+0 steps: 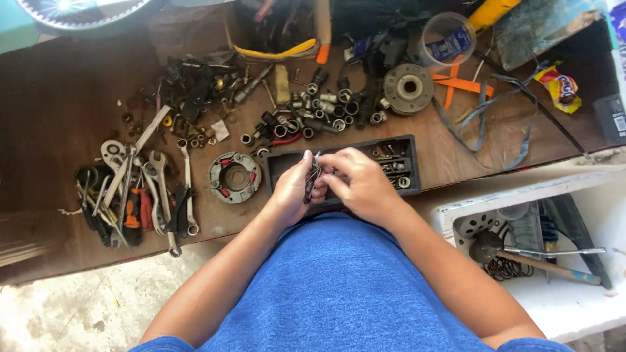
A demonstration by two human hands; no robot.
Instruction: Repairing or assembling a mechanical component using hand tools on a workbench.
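Sorting step in hand: left hand (291,192) and right hand (358,184) gripping small dark metal piece (312,180) over black tray (405,163); sockets (319,111) at twelve o'clock. Next move probably calls for careful seating.

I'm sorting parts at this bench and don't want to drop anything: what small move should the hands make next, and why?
Probably lower the small dark metal part over the black tray before shifting grip. Both the left hand and right hand pinch it above the tray's near edge, so a slip there could fall off the wooden bench.
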